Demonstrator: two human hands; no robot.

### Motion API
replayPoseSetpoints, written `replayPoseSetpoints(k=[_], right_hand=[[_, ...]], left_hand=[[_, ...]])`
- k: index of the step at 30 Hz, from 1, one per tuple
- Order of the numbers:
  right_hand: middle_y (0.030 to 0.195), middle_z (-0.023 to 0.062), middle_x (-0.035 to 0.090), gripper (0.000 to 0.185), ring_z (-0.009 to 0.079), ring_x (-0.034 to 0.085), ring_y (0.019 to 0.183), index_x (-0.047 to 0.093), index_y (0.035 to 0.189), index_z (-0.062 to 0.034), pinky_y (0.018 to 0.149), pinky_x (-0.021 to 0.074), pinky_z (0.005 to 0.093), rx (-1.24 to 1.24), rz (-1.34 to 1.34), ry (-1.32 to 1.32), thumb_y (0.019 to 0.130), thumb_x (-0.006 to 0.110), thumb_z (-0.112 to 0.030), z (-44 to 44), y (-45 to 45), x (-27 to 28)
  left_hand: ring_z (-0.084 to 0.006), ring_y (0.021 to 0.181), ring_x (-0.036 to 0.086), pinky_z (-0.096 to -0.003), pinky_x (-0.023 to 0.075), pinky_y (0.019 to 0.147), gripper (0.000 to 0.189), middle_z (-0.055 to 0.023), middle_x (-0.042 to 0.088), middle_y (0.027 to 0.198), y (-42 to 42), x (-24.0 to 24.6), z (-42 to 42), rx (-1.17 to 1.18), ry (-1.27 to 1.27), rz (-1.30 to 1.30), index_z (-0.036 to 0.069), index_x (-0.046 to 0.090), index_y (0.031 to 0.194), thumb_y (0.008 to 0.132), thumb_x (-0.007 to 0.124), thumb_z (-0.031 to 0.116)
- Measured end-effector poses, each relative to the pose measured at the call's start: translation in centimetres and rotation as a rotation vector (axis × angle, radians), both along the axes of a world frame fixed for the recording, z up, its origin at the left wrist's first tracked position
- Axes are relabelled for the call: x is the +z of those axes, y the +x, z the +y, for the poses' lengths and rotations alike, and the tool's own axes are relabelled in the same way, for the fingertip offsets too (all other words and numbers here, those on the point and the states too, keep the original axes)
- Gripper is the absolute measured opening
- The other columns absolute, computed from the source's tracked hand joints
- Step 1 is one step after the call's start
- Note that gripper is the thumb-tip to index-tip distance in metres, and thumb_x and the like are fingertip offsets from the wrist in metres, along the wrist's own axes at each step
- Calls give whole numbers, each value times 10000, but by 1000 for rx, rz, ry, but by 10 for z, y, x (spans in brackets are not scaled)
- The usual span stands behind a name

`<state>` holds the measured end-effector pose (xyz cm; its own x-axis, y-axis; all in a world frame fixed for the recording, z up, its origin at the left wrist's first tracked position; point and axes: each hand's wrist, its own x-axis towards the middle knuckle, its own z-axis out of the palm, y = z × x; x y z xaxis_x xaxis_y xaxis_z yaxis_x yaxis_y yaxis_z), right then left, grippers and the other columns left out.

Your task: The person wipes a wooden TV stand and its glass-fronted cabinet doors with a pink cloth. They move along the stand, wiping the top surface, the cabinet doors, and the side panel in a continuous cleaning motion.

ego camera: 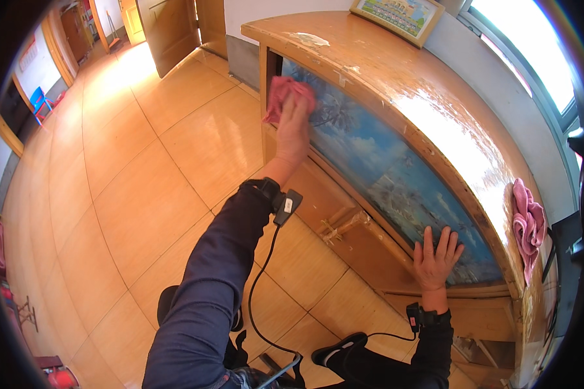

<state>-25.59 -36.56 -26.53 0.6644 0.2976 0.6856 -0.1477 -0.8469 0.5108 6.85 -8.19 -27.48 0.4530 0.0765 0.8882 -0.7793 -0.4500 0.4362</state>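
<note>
My left hand [293,129] presses a pink cloth [287,95] against the upper left end of a glass panel [355,141] in the front of a wooden cabinet; the cloth is slightly blurred. A blue picture with clouds and palms shows on the panel. Near the panel's lower right end, my right hand [436,257] rests with fingers apart and holds nothing. A second pink cloth [528,223] lies crumpled on the right end of the cabinet top [399,73], whose finish is worn and chipped.
A framed picture [399,17] stands at the back of the cabinet top, near a window [525,44]. Below the panel are wooden doors [321,189] with a tied handle. A cable [252,301] hangs from my left wrist. An open door [168,34] and a blue chair [40,102] are farther off.
</note>
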Motion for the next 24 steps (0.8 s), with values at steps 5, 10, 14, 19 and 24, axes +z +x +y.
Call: replayPoseSetpoints(k=[5, 10, 14, 19, 24], right_hand=[[1459, 134, 396, 483, 342, 350, 1343, 557, 1348, -207, 1106, 205, 539, 3, 12, 8, 892, 637, -345, 1, 1, 1], [1496, 139, 355, 508, 342, 286, 1401, 537, 1370, -199, 1145, 156, 523, 18, 25, -4, 901, 630, -373, 0, 1, 2], [1500, 135, 350, 520, 337, 286, 1401, 522, 1383, -204, 1142, 159, 521, 19, 36, 6, 901, 628, -368, 0, 0, 4], [1430, 122, 434, 533, 326, 398, 1311, 535, 1363, -205, 1068, 257, 512, 12, 32, 16, 857, 662, -316, 3, 0, 5], [1434, 120, 430, 556, 322, 392, 1316, 520, 1376, -206, 1049, 281, 520, 35, 28, 56, 847, 678, -272, 5, -1, 7]], left_hand=[[-352, 1323, 395, -371, 309, 1088, 500, -198, 420, 1422, 23, 1, 8, 94, -182, 144, 10, 416, 1393, 903, 502, -34], [-380, 1385, 298, -404, 217, 1136, 497, -234, 308, 1493, -29, 1, -33, 140, -184, 262, -44, 341, 1425, 935, 420, -35], [-414, 1276, 397, -449, 262, 1108, 505, -248, 401, 1404, -119, 10, -87, -138, -250, 222, -44, 367, 1406, 905, 433, -44], [-433, 1223, 443, -430, 339, 1068, 421, -272, 454, 1319, -168, 12, -110, -430, -89, 65, 6, 482, 1295, 879, 466, -53], [-402, 1247, 437, -371, 369, 1046, 418, -252, 439, 1354, -141, 0, -97, -537, -183, 163, -5, 481, 1296, 885, 452, -78]])
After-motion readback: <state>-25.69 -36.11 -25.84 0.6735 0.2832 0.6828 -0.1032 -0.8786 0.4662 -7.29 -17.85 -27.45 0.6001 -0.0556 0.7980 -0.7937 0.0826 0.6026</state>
